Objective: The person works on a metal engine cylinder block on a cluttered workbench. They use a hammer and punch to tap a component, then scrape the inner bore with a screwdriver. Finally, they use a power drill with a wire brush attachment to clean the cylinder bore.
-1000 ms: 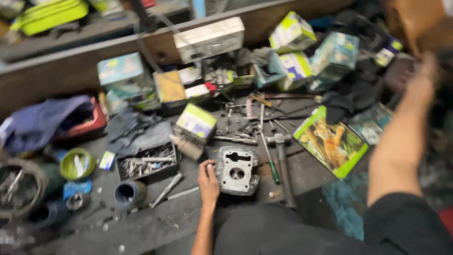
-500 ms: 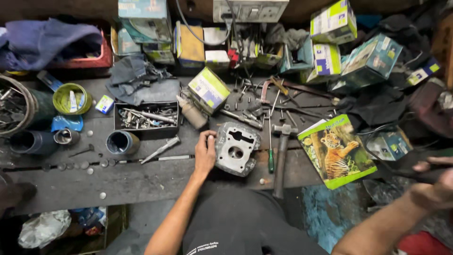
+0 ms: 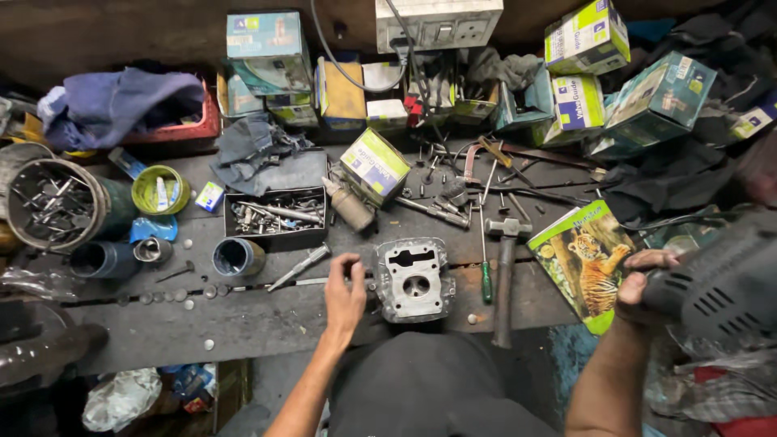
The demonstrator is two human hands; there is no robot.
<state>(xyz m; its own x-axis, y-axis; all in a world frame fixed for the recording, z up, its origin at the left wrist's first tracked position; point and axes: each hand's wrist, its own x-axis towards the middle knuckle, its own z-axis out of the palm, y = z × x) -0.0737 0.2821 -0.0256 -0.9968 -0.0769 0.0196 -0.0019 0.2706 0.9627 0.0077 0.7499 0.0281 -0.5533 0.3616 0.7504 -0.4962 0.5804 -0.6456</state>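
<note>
Presently noted at the bench:
- Left hand [image 3: 345, 293]: fingers loosely spread, gripping nothing, just beside the grey engine cylinder head [image 3: 413, 279] lying flat on the workbench [image 3: 243, 324].
- Right hand [image 3: 639, 279]: clasped around a dark power tool [image 3: 716, 291], beside a tiger-cover book [image 3: 587, 259].
- Hammer [image 3: 505, 275] lies right of the cylinder head.

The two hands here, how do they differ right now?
The left hand is open, fingers spread, beside the grey metal engine part; the right hand is closed around a dark power tool. The left hand is over the workbench, the right hand at its right end. Both are bare.
</note>
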